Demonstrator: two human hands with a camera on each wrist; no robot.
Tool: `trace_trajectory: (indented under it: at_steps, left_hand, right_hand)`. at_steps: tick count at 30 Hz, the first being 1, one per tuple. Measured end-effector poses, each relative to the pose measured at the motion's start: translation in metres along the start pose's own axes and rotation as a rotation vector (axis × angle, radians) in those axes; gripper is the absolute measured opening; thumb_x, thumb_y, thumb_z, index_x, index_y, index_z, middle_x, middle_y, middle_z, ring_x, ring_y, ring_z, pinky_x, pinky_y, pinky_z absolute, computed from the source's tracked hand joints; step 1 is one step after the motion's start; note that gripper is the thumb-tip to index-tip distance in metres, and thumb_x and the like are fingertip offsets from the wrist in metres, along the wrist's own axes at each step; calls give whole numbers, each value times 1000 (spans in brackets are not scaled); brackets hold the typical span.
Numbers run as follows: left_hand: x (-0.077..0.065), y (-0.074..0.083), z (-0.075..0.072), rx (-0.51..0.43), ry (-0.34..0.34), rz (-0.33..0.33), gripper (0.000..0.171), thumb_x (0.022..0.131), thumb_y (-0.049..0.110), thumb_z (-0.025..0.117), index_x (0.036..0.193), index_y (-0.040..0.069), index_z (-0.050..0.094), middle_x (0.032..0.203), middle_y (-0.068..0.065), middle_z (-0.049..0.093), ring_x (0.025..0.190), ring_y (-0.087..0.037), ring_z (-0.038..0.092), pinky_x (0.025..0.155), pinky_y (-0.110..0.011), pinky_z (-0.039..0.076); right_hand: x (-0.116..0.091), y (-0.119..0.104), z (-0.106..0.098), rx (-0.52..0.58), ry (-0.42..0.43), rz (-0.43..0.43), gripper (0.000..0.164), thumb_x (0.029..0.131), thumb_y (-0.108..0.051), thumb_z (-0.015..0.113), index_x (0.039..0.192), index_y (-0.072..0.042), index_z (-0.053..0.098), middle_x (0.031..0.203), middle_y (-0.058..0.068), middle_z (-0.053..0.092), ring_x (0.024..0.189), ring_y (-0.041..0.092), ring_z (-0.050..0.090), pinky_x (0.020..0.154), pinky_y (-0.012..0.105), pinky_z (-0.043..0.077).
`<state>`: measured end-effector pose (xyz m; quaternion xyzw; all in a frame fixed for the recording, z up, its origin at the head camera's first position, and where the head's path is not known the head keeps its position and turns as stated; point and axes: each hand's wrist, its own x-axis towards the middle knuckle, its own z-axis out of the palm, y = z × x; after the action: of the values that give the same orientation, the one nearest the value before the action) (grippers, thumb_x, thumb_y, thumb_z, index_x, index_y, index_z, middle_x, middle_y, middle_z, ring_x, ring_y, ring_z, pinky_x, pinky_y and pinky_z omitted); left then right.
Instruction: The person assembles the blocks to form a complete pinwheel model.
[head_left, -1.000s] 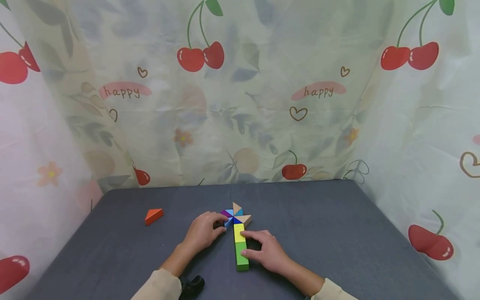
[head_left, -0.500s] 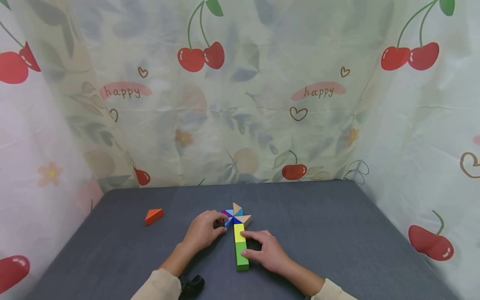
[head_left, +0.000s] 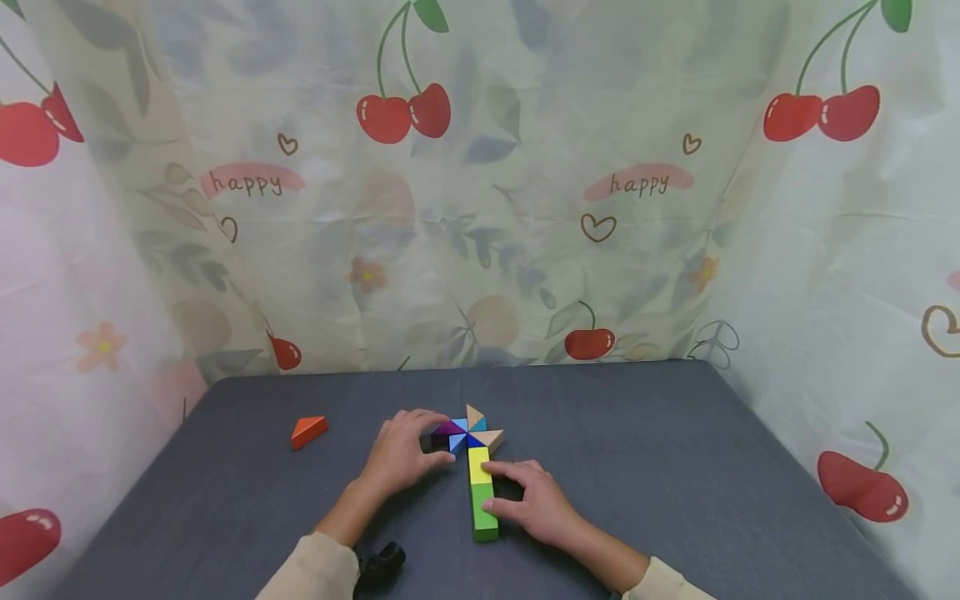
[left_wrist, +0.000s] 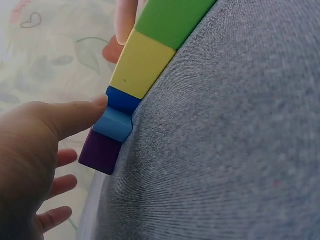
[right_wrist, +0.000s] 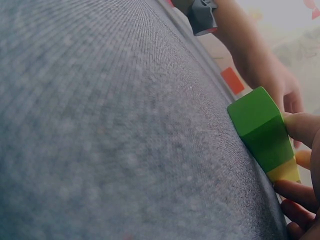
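Observation:
Small triangular blocks form a pinwheel mid-table, among them a purple block (head_left: 447, 428), light blue blocks (head_left: 456, 442), a dark blue block (head_left: 476, 442) and two wood-coloured triangles (head_left: 491, 437). Below them lie a yellow block (head_left: 478, 465) and a green block (head_left: 484, 523), end to end. My left hand (head_left: 397, 450) is spread at the pinwheel's left side, index fingertip by the purple block. In the left wrist view its thumb (left_wrist: 82, 114) touches the light blue block. My right hand (head_left: 542, 502) rests its index fingertip on the yellow block and its thumb on the green one.
An orange-red triangular block (head_left: 308, 432) lies apart at the table's left. The dark cloth-covered table (head_left: 637, 467) ends at a printed curtain (head_left: 510, 250) at the back and sides. A black wrist device (head_left: 382, 563) hangs under the left forearm.
My left hand has spread its fingers and shifted slightly left and away, uncovering more of the purple and light blue blocks. The right hand and the yellow and green blocks have stayed put.

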<state>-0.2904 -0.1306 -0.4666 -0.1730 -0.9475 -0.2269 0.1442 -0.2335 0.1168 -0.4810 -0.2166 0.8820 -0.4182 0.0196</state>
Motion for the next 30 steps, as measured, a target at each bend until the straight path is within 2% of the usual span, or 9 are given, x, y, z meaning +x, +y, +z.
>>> trace_trajectory:
  at_steps: [4,14,30]
  left_hand:
    - [1,1,3,-2,-35,-30,55,74,49,82,123,28,66,123,1,63,111,-23,52,95,-47,39]
    - [6,3,7,5,-82,-49,59,76,46,81,127,24,64,118,0,65,105,-22,53,93,-45,40]
    - [6,0,11,-4,-59,-45,58,76,43,82,127,22,65,119,-1,65,107,-23,55,94,-46,40]
  right_hand:
    - [-1,1,-1,-2,9,-12,50,85,-46,72,130,-26,63,126,-4,62,112,23,48,94,53,36]
    - [0,1,-1,6,12,-25,50,85,-46,72,130,-25,64,126,-4,62,111,22,48,94,52,36]
    - [0,2,0,6,12,-31,51,85,-46,71,130,-24,64,126,-4,62,111,22,48,95,52,35]
